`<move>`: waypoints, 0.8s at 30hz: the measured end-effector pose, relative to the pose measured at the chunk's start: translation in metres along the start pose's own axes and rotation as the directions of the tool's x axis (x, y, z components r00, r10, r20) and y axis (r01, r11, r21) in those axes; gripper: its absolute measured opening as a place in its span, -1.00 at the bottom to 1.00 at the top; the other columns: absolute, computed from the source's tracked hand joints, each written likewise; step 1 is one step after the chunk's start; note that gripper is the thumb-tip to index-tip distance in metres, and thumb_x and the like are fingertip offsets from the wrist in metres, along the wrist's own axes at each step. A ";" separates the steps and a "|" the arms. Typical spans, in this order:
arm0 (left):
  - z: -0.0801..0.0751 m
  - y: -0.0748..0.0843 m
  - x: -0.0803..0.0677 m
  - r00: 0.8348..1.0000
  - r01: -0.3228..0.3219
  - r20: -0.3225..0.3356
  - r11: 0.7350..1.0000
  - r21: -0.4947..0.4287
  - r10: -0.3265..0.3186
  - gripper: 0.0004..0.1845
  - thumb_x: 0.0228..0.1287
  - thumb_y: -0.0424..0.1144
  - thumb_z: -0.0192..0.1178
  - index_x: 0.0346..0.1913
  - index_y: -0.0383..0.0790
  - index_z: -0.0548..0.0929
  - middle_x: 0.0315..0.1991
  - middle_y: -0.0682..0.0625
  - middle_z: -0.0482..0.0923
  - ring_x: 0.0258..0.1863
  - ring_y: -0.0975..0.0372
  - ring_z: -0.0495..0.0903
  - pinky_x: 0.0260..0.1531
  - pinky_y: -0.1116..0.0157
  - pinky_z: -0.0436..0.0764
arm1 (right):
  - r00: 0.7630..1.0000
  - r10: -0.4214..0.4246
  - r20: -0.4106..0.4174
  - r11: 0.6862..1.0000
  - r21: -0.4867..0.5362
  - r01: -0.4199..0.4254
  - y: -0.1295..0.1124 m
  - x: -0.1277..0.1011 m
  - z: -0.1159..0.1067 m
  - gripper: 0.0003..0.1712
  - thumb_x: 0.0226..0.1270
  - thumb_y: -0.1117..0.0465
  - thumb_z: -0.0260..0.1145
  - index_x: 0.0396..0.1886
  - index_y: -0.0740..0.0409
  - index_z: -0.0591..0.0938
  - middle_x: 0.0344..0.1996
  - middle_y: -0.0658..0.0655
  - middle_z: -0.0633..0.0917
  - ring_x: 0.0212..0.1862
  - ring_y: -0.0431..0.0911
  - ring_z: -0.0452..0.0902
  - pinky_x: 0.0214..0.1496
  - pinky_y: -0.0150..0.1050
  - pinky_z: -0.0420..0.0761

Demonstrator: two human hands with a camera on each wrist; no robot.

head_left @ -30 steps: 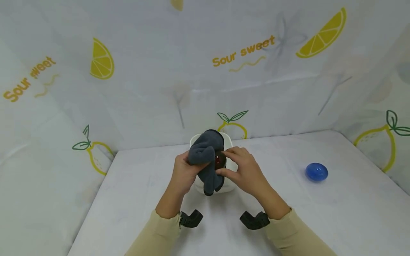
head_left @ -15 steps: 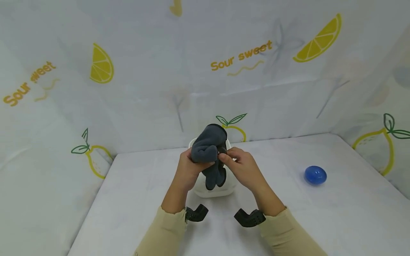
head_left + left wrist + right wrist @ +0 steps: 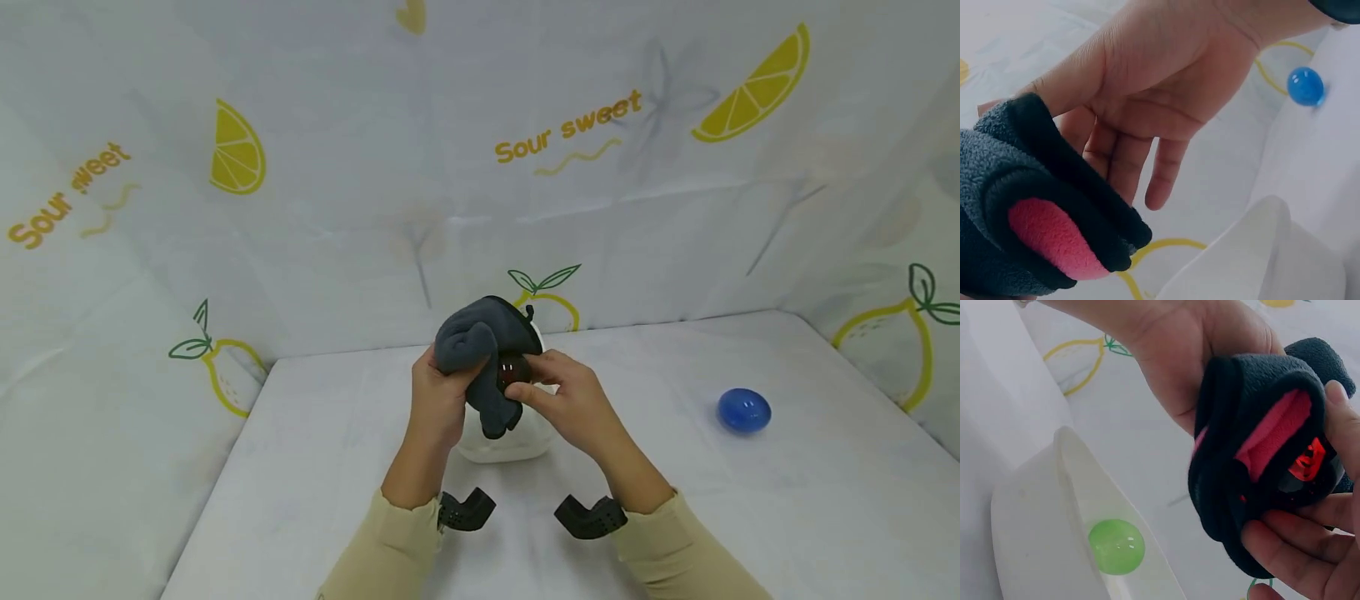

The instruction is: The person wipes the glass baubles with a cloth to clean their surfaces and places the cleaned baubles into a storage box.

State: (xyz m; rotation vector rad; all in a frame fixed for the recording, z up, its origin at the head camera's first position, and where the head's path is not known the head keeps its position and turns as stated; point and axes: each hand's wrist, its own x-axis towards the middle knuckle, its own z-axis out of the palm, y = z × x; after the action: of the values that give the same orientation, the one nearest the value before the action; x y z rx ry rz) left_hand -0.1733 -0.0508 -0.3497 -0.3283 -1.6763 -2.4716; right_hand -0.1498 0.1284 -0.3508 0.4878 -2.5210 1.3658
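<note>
In the head view my left hand (image 3: pixel 438 404) grips a bunched dark grey cloth (image 3: pixel 480 333) with black edging. The left wrist view shows a pink inner side (image 3: pixel 1054 237) between its folds. My right hand (image 3: pixel 570 400) pinches a glossy dark red ball (image 3: pixel 513 372) between thumb and fingers, against the cloth. Seen from the right wrist, the ball (image 3: pixel 1307 461) sits among the cloth's folds and gleams red, partly covered by fingers. Both hands are over a white container (image 3: pixel 504 452), which they and the cloth partly hide.
A light green ball (image 3: pixel 1117 546) lies inside the white container, as the right wrist view shows. To the right on the white-covered table (image 3: pixel 630 367) lies a blue ball (image 3: pixel 744 411). A lemon-printed sheet (image 3: pixel 337 208) hangs behind the table.
The cloth has been shifted and refolded in my left hand. Half a second ago my right hand mostly covered the red ball; now more of it shows. The blue ball stays put.
</note>
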 end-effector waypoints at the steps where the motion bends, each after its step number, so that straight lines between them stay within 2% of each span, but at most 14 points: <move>1: 0.000 0.000 0.000 1.000 0.015 -0.002 1.000 0.007 -0.015 -0.71 0.20 -0.44 0.33 -0.01 -0.33 0.62 -0.14 -0.01 0.62 -0.09 0.18 0.64 -0.05 0.25 0.66 | 1.000 -0.001 0.002 1.000 -0.004 0.001 0.000 -0.001 -0.001 -0.48 0.13 -0.06 0.48 0.08 0.03 0.71 -0.16 -0.04 0.71 -0.11 -0.09 0.62 -0.07 -0.06 0.65; 4: -0.004 -0.001 -0.001 0.998 0.066 0.013 0.997 0.030 -0.066 -0.69 0.19 -0.43 0.33 0.01 -0.36 0.61 -0.13 -0.03 0.62 -0.09 0.16 0.64 -0.06 0.23 0.66 | 1.000 -0.026 0.002 0.999 -0.028 0.026 0.000 -0.003 -0.003 -0.46 0.08 -0.06 0.51 0.06 0.02 0.71 -0.19 -0.05 0.74 -0.23 -0.17 0.62 -0.20 -0.23 0.65; 8: -0.008 -0.001 -0.002 0.990 0.124 0.065 0.989 0.082 -0.129 -0.63 0.20 -0.39 0.33 0.07 -0.41 0.58 -0.06 -0.09 0.60 -0.07 0.15 0.64 -0.07 0.22 0.66 | 0.988 -0.152 -0.040 0.986 -0.070 0.149 0.002 -0.004 -0.005 -0.37 -0.03 0.01 0.58 0.10 0.07 0.69 -0.20 -0.04 0.72 -0.24 -0.19 0.60 -0.23 -0.28 0.63; 12: -0.010 0.000 -0.003 0.976 0.157 0.128 0.979 0.133 -0.174 -0.58 0.19 -0.38 0.33 0.11 -0.43 0.56 0.02 -0.18 0.59 -0.04 0.13 0.64 -0.05 0.22 0.66 | 0.940 -0.326 -0.101 0.941 -0.135 0.312 0.007 -0.004 -0.006 -0.23 -0.14 0.13 0.63 0.18 0.16 0.63 -0.06 0.05 0.70 -0.06 -0.09 0.64 -0.09 -0.21 0.68; 16: -0.012 0.001 -0.002 0.953 0.192 0.201 0.966 0.175 -0.226 -0.47 0.13 -0.26 0.42 0.15 -0.40 0.54 0.04 -0.23 0.60 -0.04 0.11 0.66 -0.05 0.20 0.67 | 0.863 -0.481 -0.151 0.869 -0.214 0.447 0.011 -0.002 -0.006 -0.18 -0.21 0.27 0.65 0.20 0.22 0.61 0.06 0.14 0.67 0.12 0.01 0.60 0.07 -0.23 0.64; 18: -0.013 0.002 -0.001 0.939 0.211 0.230 0.957 0.198 -0.254 -0.39 0.09 -0.17 0.47 0.16 -0.39 0.53 0.04 -0.23 0.60 -0.04 0.10 0.66 -0.06 0.20 0.68 | 0.824 -0.539 -0.174 0.833 -0.251 0.492 0.012 0.000 -0.005 -0.16 -0.26 0.35 0.66 0.18 0.25 0.62 0.09 0.16 0.67 0.15 0.03 0.59 0.12 -0.31 0.60; 20: -0.013 0.002 0.000 0.931 0.220 0.243 0.950 0.221 -0.272 -0.34 0.06 -0.11 0.50 0.16 -0.37 0.53 0.04 -0.22 0.60 -0.05 0.09 0.66 -0.08 0.19 0.69 | 0.795 -0.574 -0.195 0.811 -0.269 0.520 0.014 0.001 -0.004 -0.15 -0.30 0.41 0.66 0.18 0.27 0.62 0.10 0.18 0.66 0.15 0.04 0.57 0.15 -0.37 0.57; 22: -0.013 0.003 0.001 0.933 0.215 0.235 0.946 0.244 -0.272 -0.36 0.06 -0.12 0.50 0.16 -0.37 0.54 0.04 -0.23 0.60 -0.06 0.09 0.66 -0.08 0.18 0.69 | 0.784 -0.581 -0.217 0.807 -0.277 0.521 0.014 0.001 -0.002 -0.14 -0.31 0.43 0.66 0.18 0.29 0.61 0.09 0.19 0.66 0.13 0.05 0.58 0.15 -0.37 0.57; 24: -0.012 0.003 0.002 0.943 0.209 0.203 0.944 0.257 -0.264 -0.41 0.07 -0.19 0.48 0.15 -0.35 0.56 0.04 -0.23 0.61 -0.05 0.08 0.66 -0.08 0.17 0.69 | 0.796 -0.556 -0.240 0.825 -0.277 0.493 0.014 0.000 -0.001 -0.15 -0.29 0.40 0.67 0.17 0.29 0.61 0.07 0.20 0.67 0.11 0.05 0.60 0.13 -0.31 0.59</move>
State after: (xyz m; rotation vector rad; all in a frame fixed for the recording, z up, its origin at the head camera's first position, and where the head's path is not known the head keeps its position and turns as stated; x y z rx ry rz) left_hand -0.1754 -0.0628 -0.3509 -0.4268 -2.2001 -2.4385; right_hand -0.1554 0.1358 -0.3609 0.7916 -2.0159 0.8799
